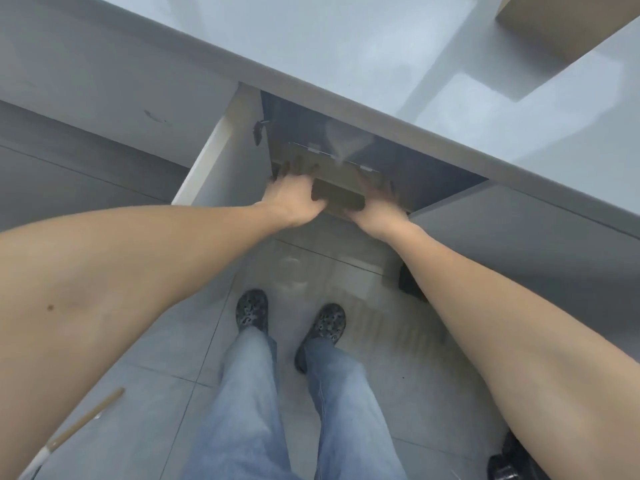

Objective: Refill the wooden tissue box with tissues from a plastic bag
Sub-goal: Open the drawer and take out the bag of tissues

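Open cabinet [433, 181] under counter edge [346, 102], both hands [294, 202] gripping wooden tissue box [337, 199]

Glossy grey countertop [346, 46] catching reflections, matt brown wooden tissue box [337, 199] with metal hinges [332, 154], smooth pale floor tiles [415, 393], faded blue denim jeans [249, 393], mottled rubbery shoes [252, 308].

wooden tissue box [337, 199] sits inside open cabinet [433, 183] under counter [329, 46], between both hands.
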